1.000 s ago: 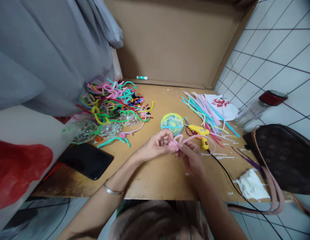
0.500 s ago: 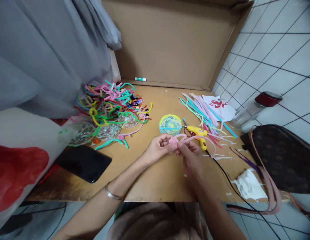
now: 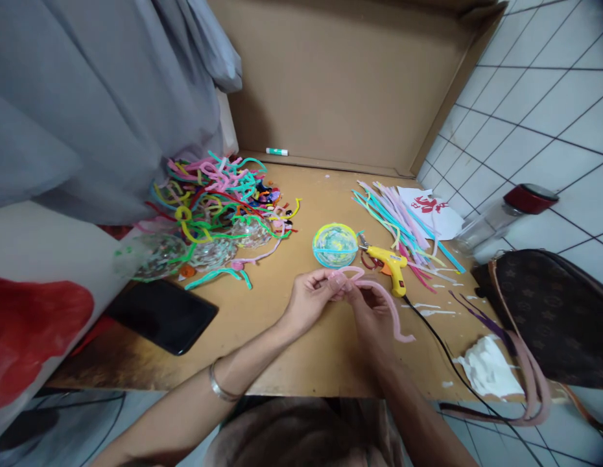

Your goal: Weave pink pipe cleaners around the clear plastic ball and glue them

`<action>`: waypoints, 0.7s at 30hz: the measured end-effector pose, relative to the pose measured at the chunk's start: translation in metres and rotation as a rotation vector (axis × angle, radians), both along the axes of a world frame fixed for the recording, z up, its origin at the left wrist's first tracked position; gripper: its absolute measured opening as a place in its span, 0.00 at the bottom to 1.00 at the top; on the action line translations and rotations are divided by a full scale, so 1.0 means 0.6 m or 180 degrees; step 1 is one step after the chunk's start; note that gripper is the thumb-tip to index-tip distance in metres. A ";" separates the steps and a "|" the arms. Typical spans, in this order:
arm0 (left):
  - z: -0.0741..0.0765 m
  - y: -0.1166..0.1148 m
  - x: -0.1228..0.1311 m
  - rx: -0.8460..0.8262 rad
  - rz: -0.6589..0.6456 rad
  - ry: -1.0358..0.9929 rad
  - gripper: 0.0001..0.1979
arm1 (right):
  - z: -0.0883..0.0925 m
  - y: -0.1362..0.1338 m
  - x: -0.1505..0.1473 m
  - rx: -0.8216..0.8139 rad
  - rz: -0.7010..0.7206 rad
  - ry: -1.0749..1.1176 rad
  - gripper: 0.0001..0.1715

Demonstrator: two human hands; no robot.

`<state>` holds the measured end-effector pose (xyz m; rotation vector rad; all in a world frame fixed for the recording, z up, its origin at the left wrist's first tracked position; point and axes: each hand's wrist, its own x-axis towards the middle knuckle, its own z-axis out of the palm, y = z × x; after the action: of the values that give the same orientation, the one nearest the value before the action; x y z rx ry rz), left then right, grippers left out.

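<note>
Between both hands is a pink pipe cleaner (image 3: 389, 301), bent into a small loop at the fingertips. My left hand (image 3: 314, 292) pinches the looped part. Close against it, my right hand (image 3: 369, 308) grips the same pipe cleaner, whose free end curves over the hand and down to the right. Just beyond the hands lies a round yellow, blue and white piece (image 3: 335, 245) with a light-blue strip across it. A yellow hot glue gun (image 3: 390, 264) rests to its right, nozzle toward it.
Tangled colourful pipe cleaners (image 3: 224, 188) pile up at left, near a black phone (image 3: 165, 316). Straight pipe cleaners (image 3: 399, 214) lie at right beside a clear bottle (image 3: 496, 220). A brown bag (image 3: 549, 318), crumpled tissue (image 3: 491, 366) and the glue gun's cord (image 3: 442, 344) occupy the right edge.
The pipe cleaner's free end has swung down, from arching out to the right to hanging lower past my right hand. Both hands keep their pinch, and the view has shifted slightly.
</note>
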<state>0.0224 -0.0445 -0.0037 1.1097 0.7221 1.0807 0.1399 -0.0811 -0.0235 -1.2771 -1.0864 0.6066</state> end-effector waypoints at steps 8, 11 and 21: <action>0.003 0.006 -0.007 -0.0209 -0.0256 -0.0174 0.21 | 0.020 0.001 -0.003 0.0021 0.0043 0.0335 0.10; 0.004 0.010 -0.010 -0.0221 -0.0460 -0.0348 0.23 | 0.031 0.004 -0.006 -0.0026 0.0260 0.0884 0.12; 0.003 0.011 -0.013 -0.0582 -0.1026 -0.0752 0.22 | 0.044 0.008 -0.004 -0.0582 0.0868 0.2005 0.21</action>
<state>0.0148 -0.0376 -0.0016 0.8872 0.4272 0.8349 0.1372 -0.0765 0.0032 -0.9855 -0.6849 1.2412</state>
